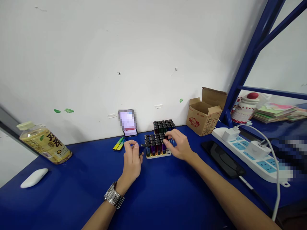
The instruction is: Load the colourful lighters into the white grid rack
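Your left hand [132, 159] has a dark lighter [142, 148] pinched, with the upright lighters [157, 147] in their tray [158, 156] just right of it. Your right hand [178, 145] is nearer those, fingers curled; can't tell if it's gripping one.

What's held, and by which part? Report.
Left hand: a dark lighter, gripped part unclear. Right hand: at the lighters in the tray; any grip cannot be told.
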`<state>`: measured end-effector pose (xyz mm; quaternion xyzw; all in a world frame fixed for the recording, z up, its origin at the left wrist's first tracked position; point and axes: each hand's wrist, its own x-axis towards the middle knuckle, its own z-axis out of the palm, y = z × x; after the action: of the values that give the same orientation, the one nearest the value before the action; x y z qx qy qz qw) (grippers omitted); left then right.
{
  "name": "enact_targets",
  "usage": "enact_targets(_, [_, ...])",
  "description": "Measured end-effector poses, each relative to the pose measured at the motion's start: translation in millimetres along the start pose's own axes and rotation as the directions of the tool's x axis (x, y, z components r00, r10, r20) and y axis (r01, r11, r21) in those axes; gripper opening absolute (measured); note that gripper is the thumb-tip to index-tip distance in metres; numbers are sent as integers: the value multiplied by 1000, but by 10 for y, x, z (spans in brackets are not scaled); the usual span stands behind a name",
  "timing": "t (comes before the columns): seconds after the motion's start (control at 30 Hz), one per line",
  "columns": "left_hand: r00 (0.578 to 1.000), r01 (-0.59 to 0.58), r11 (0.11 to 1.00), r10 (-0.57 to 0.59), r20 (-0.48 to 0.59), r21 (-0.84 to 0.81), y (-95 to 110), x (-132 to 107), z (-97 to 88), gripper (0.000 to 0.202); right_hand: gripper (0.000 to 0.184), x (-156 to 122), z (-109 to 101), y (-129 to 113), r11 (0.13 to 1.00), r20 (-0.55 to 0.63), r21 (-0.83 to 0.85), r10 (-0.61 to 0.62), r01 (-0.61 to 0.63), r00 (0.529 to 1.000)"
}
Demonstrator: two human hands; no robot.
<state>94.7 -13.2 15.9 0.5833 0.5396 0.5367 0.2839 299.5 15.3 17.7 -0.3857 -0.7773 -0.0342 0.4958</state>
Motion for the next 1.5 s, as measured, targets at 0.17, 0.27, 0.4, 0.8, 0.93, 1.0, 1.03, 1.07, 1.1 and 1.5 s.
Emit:
enact_targets(0.17, [991, -96, 995, 99, 88, -37, 71, -111, 71, 15, 17, 27, 97, -335, 976, 67, 164, -153, 141, 986])
enact_targets(0.27, [987, -139, 989, 143, 78, -56, 75, -120, 76, 15, 19, 48, 97, -396, 962, 30, 230, -156, 145, 987])
enact_targets(0.4, [976, -193, 981, 194, 96, -14, 73, -144, 82, 12, 14, 56, 69, -405, 962, 81, 242, -151, 127, 985])
enact_targets(0.8, [910, -208, 589, 410, -67, 781, -303, 388, -359, 28, 29, 22, -13, 258, 741, -106, 591, 464, -319, 880])
enact_targets(0.93, [972, -162, 360, 221, 85, 919, -549, 502, -536, 45, 35, -27, -2, 481, 716, 23, 568, 479, -406, 877])
enact_targets(1.0, [984, -166, 342, 117, 134, 925, -592, 512, -568, 43, 32, -56, 15, 515, 752, 75, 501, 455, -428, 887])
enact_targets(1.03, [986, -167, 335, 75, 150, 927, -590, 514, -574, 41, 31, -67, 22, 520, 779, 92, 459, 437, -427, 895])
enact_targets(1.07, [986, -169, 324, 45, 164, 931, -575, 513, -574, 39, 29, -74, 25, 518, 809, 105, 413, 414, -418, 904])
enact_targets(1.1, [984, -177, 310, 26, 178, 934, -550, 510, -569, 36, 27, -77, 25, 513, 839, 116, 368, 387, -401, 915])
enact_targets(1.5, [961, -253, 347, -15, 275, 903, -399, 390, -339, 29, 16, -59, 54, 300, 933, 197, 183, 273, -309, 942])
